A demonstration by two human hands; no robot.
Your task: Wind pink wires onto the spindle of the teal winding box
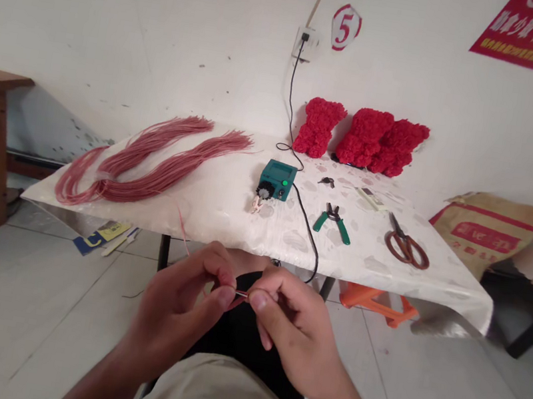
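Observation:
My left hand (182,304) and my right hand (298,333) are close together above my lap, in front of the table's near edge. Each pinches a thin pink wire (241,294) between thumb and forefinger, with a short stretch showing in the gap. A loose pink strand rises from behind my left hand toward the table; whether it is the same wire I cannot tell. On the table at the left lies a bundle of long pink wires (147,184), folded round and tied at one end. Beyond my hands stands a small teal electric device (277,178) with a black knurled part at its front.
Green-handled wire strippers (332,222), brown-handled scissors (407,243) and a small dark object (326,181) lie on the covered table (223,219). Several red flower bears (320,127) stand along the wall. A black cable (308,219) hangs over the near edge. An orange stool (379,303) is underneath.

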